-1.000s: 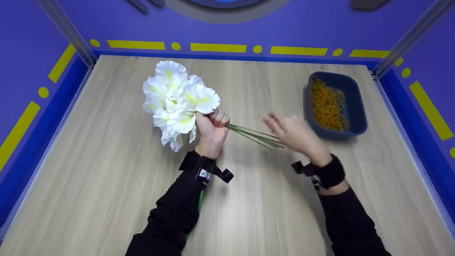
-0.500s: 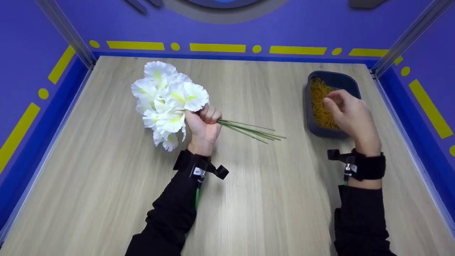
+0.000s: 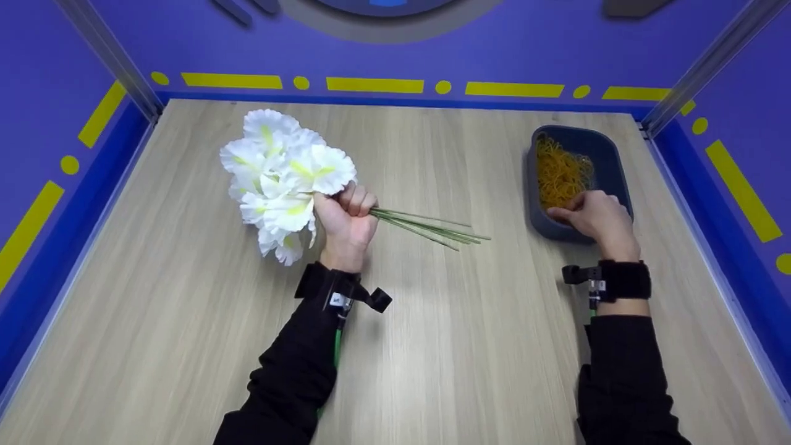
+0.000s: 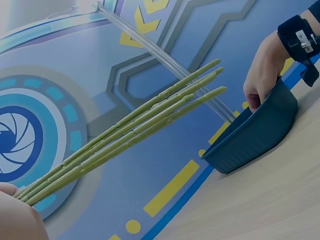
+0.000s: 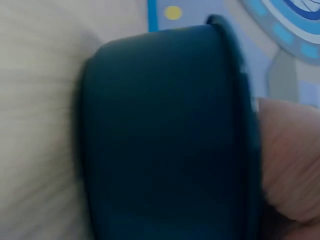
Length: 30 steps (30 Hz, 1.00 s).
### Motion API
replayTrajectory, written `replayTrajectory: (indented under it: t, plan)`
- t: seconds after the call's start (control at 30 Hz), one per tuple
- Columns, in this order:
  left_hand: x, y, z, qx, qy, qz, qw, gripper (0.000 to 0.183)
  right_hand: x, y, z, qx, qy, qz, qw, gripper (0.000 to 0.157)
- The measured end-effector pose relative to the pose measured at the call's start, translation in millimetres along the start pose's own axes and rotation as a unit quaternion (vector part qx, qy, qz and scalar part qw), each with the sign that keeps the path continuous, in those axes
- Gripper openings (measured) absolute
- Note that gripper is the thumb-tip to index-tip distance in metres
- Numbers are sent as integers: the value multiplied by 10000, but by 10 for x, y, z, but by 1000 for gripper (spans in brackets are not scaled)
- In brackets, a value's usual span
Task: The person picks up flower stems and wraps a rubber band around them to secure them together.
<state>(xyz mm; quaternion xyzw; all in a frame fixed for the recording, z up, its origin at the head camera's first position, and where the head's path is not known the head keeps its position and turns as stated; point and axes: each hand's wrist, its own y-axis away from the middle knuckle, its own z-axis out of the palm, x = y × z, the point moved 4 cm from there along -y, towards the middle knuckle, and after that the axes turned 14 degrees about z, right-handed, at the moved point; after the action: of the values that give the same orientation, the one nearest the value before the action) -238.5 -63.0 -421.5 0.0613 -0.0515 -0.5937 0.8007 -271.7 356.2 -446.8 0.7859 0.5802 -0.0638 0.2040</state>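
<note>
Clasping stems (image 4: 122, 131), left fingers (image 3: 360, 199) adjoin white blooms (image 3: 284, 179); right fingers (image 3: 586, 203) inside bin (image 3: 609, 161), grip unclear.

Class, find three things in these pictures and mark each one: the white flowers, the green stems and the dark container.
White flowers (image 3: 284, 176): head view, middle of the bunched petals.
Green stems (image 4: 124, 131): left wrist view, partway along the bundle.
Dark container (image 5: 162, 135): right wrist view, outer wall.

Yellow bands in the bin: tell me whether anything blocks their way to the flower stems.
The left wall of the dark bin stands between the yellow bands and the green stems; beyond it, nothing visible does. The right hand reaches into the bin; whether it holds a band cannot be seen.
</note>
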Motion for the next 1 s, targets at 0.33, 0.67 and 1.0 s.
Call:
replayTrajectory:
  t: [0.33, 0.67, 1.0]
  plan:
    - [21, -7, 0, 41, -146, 56, 9999, 50, -13, -20, 3, -44, -120, 37, 9999, 36]
    - [6, -9, -4, 23, -103, -9, 9999, 48, -31, 5, -57, -16, -145, -185, 9997, 30]
    - [15, -2, 3, 89, -130, 46, 9999, 49, -96, 123, -223, 524, -650, -129, 9964, 36]
